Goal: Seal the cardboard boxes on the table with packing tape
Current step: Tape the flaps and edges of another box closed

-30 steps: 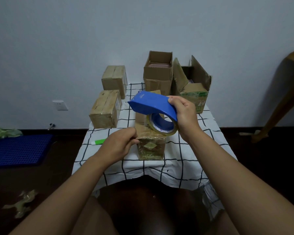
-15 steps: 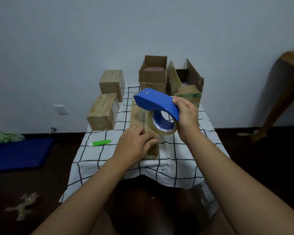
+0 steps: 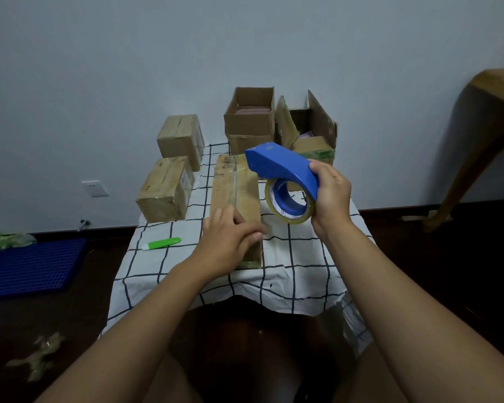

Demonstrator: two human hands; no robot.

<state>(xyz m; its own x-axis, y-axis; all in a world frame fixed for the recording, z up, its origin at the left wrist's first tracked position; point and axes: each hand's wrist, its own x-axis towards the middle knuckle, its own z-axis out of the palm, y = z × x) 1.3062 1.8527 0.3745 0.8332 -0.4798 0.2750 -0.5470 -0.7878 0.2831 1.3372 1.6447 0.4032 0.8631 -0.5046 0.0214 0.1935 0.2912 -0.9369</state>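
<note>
While the right hand grips the blue tape dispenser by its near end, fingers curled round the handle, the roll of clear packing tape hangs under it, raised above the surface — a small table under a white cloth with a dark grid. The left hand lies on the near end of the long cardboard box in the middle, its fingers stretched out and pressed flat on the top; a strip of clear tape runs along the box's centre seam toward the far end. The dispenser sits just right of this box and above its far right corner.

To the left stand two closed boxes, one near and one far, both with tape showing on them. At the far edge stand two open boxes — an upright one with flaps up, and to its right another with flaps spread and green tape on its front. A green pen-like tool lies on the cloth near the left edge. On the floor to the left lie a blue grid mat and crumpled bits of tape.
</note>
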